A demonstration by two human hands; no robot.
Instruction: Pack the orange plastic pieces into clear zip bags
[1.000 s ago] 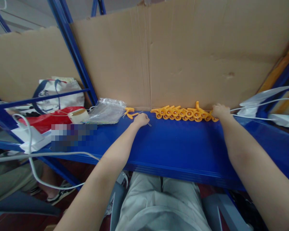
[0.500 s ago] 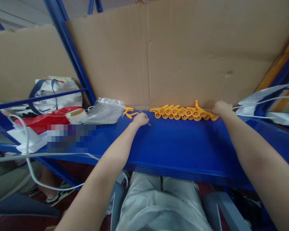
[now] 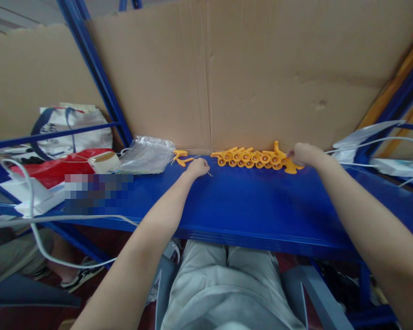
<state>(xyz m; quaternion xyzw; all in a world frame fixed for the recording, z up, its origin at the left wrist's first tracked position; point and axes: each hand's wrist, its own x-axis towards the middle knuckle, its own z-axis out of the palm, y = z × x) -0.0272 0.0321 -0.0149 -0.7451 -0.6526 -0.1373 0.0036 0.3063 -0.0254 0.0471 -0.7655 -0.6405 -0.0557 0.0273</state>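
My left hand is closed in a fist over the blue shelf, with the silver spiral of a corkscrew sticking out beside it; the handle is hidden in the fingers. Left of that fist lie loose yellow corkscrew handles with metal spirals. Yellow bell-shaped corkscrews are stacked in rows against the cardboard, open ends toward me. At the right end of the rows, my right hand has its fingers closed at a tilted yellow bell-shaped corkscrew.
A clear plastic bag lies left of the loose handles. Farther left are a red bag, a white tote bag and white cables. A cardboard panel stands behind the shelf. More cables and a white power strip are at right.
My right hand has shifted left, and the yellow corkscrew at the row's right end has turned and tilted. My left hand keeps its fist; the view has shifted slightly.
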